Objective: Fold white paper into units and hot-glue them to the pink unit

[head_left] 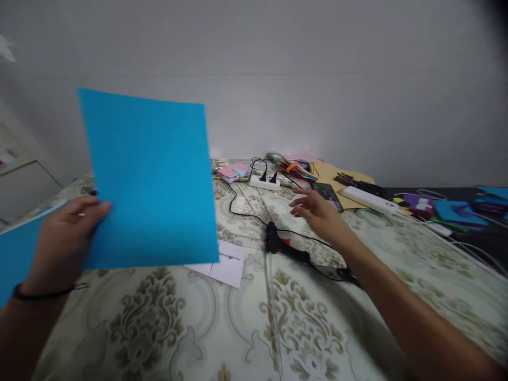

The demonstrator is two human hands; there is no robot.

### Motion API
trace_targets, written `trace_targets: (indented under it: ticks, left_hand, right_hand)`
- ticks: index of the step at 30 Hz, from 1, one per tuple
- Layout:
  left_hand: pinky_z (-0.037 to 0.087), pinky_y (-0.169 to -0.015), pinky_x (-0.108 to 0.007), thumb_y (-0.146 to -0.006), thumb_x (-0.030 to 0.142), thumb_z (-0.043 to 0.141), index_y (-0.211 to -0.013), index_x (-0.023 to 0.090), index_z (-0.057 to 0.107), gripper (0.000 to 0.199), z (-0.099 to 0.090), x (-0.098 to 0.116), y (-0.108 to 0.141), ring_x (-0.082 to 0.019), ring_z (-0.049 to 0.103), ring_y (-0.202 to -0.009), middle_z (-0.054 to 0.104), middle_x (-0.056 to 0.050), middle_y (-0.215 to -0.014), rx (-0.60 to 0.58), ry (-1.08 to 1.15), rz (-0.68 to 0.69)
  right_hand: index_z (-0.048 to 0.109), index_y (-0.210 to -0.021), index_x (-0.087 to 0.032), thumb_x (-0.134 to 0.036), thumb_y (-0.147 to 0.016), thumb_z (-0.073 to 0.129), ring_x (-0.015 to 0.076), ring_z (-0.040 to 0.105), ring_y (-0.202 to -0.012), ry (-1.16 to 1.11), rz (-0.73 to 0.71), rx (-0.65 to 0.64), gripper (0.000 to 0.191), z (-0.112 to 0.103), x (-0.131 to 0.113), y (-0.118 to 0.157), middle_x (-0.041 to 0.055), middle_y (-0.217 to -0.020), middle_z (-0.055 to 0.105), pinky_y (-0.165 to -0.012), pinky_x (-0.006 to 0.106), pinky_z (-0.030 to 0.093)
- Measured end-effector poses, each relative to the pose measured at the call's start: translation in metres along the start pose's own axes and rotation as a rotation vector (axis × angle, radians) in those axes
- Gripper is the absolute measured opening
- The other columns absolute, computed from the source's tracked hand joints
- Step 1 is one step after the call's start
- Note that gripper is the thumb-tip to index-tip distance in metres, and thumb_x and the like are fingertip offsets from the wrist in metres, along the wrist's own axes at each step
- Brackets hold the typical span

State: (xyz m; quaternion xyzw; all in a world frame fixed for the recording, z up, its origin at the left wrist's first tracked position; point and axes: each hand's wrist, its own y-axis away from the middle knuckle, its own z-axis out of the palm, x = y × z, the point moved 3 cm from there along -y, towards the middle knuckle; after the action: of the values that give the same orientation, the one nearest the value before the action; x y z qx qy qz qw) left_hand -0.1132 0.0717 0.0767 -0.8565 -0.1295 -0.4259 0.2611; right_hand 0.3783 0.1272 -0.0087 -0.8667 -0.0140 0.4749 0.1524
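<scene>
A large blue sheet of paper (153,180) stands raised above the table, pinched along its left edge by my left hand (73,227), thumb in front. My right hand (315,214) hovers over the table with fingers apart and nothing in it. Below and left of that hand lies a black hot glue gun (283,244), its cord trailing. White paper with dark marks (232,263) lies partly hidden behind the blue sheet. More blue paper (18,254) is at the far left, under my left forearm.
A white power strip (264,182) with plugs and looping cords sits at the back, beside pink folded papers (234,172). Thin sticks (264,203) lie before it. At right are a yellow envelope (351,177), a white elongated device (369,200) and coloured packs (460,211).
</scene>
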Motion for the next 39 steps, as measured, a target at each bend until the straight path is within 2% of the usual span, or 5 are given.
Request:
trace_targets:
  ticks: [7, 14, 21, 25, 39]
  left_hand:
    - [0.037, -0.046, -0.021, -0.060, 0.056, 0.087, -0.085, 0.017, 0.068, 0.050, 0.082, -0.011, 0.035, -0.012, 0.049, -0.049, 0.061, 0.005, -0.058, -0.391, 0.418, -0.196]
    - [0.034, -0.044, -0.018, -0.068, 0.050, 0.086, -0.076, 0.019, 0.061, 0.040, 0.094, -0.022, 0.053, -0.008, 0.044, -0.047, 0.054, 0.007, -0.056, -0.540, 0.541, -0.250]
    - [0.059, -0.072, -0.030, -0.081, 0.033, 0.082, -0.123, 0.028, 0.062, 0.047, 0.098, -0.022, 0.071, -0.021, 0.072, -0.085, 0.075, -0.004, -0.105, -0.948, 0.812, -0.282]
    - [0.062, -0.085, -0.039, -0.083, 0.035, 0.080, -0.140, 0.031, 0.058, 0.060, 0.099, -0.027, 0.070, -0.032, 0.071, -0.110, 0.071, -0.007, -0.132, -0.968, 0.829, -0.345]
    - [0.062, -0.094, -0.047, -0.083, 0.034, 0.082, -0.146, 0.032, 0.056, 0.067, 0.097, -0.042, 0.075, -0.036, 0.069, -0.120, 0.067, -0.008, -0.141, -0.984, 0.769, -0.346]
  right_hand:
    - [0.016, -0.165, -0.035, -0.023, -0.098, 0.060, 0.0194, 0.073, -0.099, -0.047, -0.364, -0.290, 0.081, 0.049, -0.079, 0.083, 0.0082, -0.125, 0.070, -0.087, 0.036, 0.059]
    - [0.060, -0.142, -0.042, -0.018, -0.098, 0.061, 0.0202, 0.071, -0.108, -0.079, -0.453, -0.359, 0.050, 0.057, -0.074, 0.095, 0.0022, -0.129, 0.072, -0.088, 0.034, 0.061]
    - [0.073, -0.127, -0.043, -0.034, -0.097, 0.068, 0.0226, 0.069, -0.121, -0.311, -0.275, -0.485, 0.031, 0.063, -0.069, 0.096, 0.0006, -0.133, 0.072, -0.095, 0.036, 0.062]
    - [0.076, -0.122, -0.040, -0.035, -0.095, 0.072, 0.0225, 0.069, -0.120, -0.412, -0.246, -0.603, 0.028, 0.065, -0.071, 0.098, 0.0017, -0.132, 0.072, -0.098, 0.037, 0.061]
    - [0.078, -0.122, -0.034, -0.036, -0.094, 0.071, 0.0255, 0.073, -0.107, -0.329, -0.213, -0.759, 0.029, 0.073, -0.066, 0.107, 0.0043, -0.123, 0.076, -0.091, 0.040, 0.063]
